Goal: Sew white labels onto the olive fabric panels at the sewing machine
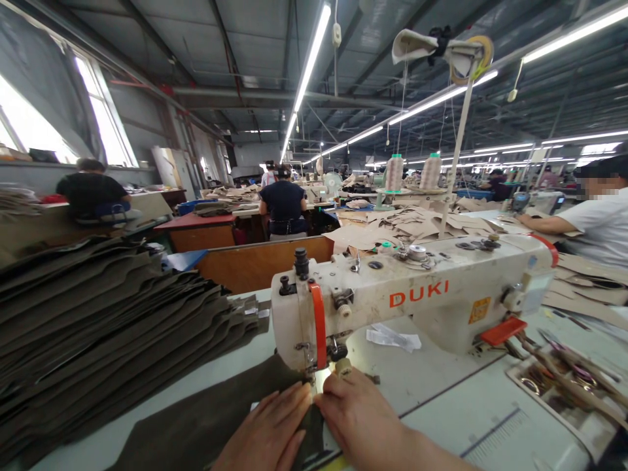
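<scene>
A dark olive fabric piece [206, 412] lies on the sewing machine table and runs under the needle area of a white sewing machine [363, 294]. My left hand [272, 422] rests flat on this fabric, fingers stretched toward the presser foot. Just right of the needle, my right hand [360, 412] has its fingers curled and pinched at the fabric's edge. Both hands' fingertips are close together, lit by the machine's small lamp. The presser foot and needle are partly hidden by the fingers.
A tall stack of dark fabric pieces [98, 333] fills the left side. At right sits a tool tray [554, 405] with scissors and rings. A white scrap [392, 337] lies behind the machine arm. Thread cones [394, 173] stand beyond; other people work nearby.
</scene>
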